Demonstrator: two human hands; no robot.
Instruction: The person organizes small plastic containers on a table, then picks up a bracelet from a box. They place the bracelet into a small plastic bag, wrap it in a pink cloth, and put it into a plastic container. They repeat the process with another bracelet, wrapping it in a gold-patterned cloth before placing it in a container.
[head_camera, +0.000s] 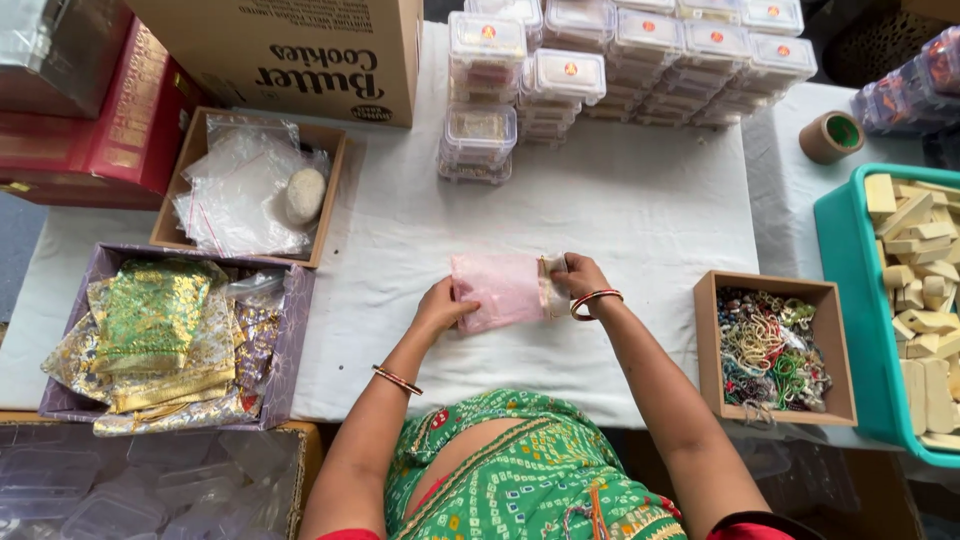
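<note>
A pink sheer fabric pouch (503, 288) lies flat on the white tablecloth (620, 210) in front of me. My left hand (441, 306) presses on the pouch's left end. My right hand (582, 277) pinches the pouch's gold-trimmed right end, with bangles around that wrist. A bangle also circles my left forearm.
Stacks of clear lidded plastic boxes (560, 75) line the far edge. A tray of clear zip bags (245, 185) sits left, a box of shiny gold and green pouches (160, 340) below it. A box of beaded jewellery (772, 348) and a teal crate of pale blocks (915, 290) stand right.
</note>
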